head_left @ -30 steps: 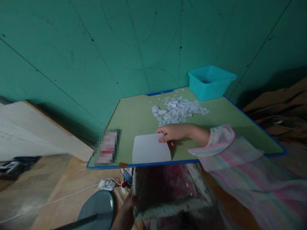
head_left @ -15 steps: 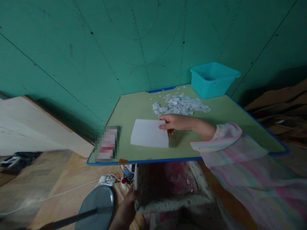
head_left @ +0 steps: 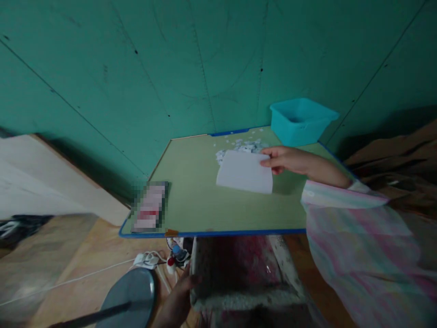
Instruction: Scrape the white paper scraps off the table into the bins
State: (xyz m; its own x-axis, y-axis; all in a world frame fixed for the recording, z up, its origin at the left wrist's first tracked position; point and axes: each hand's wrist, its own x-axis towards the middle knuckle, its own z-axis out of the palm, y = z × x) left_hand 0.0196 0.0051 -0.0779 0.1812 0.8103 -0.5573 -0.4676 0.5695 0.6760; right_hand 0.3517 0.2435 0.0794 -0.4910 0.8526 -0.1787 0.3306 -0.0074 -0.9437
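Note:
My right hand [head_left: 285, 159] pinches a white sheet of paper [head_left: 244, 173] by its right edge, thumb on top, above the green tabletop [head_left: 191, 196]. Just behind the sheet lies a heap of small white paper scraps [head_left: 251, 144], partly covered by it. Below the table's front edge, my left hand [head_left: 177, 296] grips the left side of a stained whitish box [head_left: 251, 297]. That box is dark inside with reddish-pink patches; the fingers around its wall are partly hidden.
A turquoise plastic bin [head_left: 298, 130] stands at the table's back right corner, by the green wall. A blurred-out flat object [head_left: 150, 207] lies at the left end. Down on the floor are a grey round disc [head_left: 131, 291] and a white power strip [head_left: 146, 260] with cables.
My right hand has carried the paper to the right and farther back, so it now covers part of the scrap heap. My left hand stays on the box.

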